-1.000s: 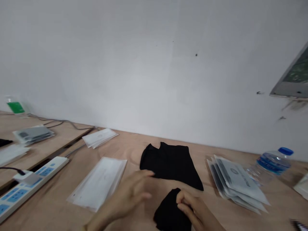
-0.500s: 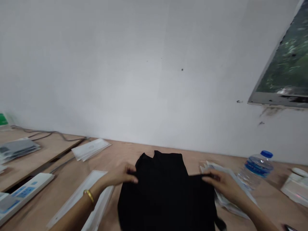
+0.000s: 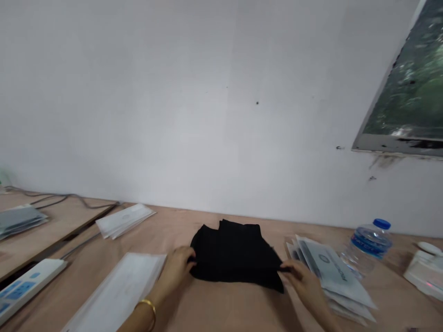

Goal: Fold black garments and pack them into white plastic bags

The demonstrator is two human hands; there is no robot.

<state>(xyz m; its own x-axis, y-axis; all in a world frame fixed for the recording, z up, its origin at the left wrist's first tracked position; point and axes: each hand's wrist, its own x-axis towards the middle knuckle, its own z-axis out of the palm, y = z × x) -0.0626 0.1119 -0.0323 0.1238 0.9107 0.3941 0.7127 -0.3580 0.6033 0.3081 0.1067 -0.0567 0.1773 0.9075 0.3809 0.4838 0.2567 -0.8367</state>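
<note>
A piece of black cloth [image 3: 235,253] lies on the wooden table [image 3: 221,309] in front of me, its near edge folded or gathered in a roughly straight line. My left hand [image 3: 180,267], with a gold bangle at the wrist, pinches the cloth at its left edge. At the right corner my right hand [image 3: 301,276] grips the cloth between thumb and fingers. A small flap of the cloth hangs below the right fingers.
White plastic bags [image 3: 121,290] lie at left, with more bags [image 3: 126,220] behind. A power strip [image 3: 29,286] sits far left. Printed packets [image 3: 332,267], a water bottle [image 3: 370,244] and a white device [image 3: 427,269] are at right. A wall [image 3: 221,115] stands behind.
The black cloth's near part has come up and away from me, so the cloth now looks much shorter. Both hands have moved lower in view, still gripping it.
</note>
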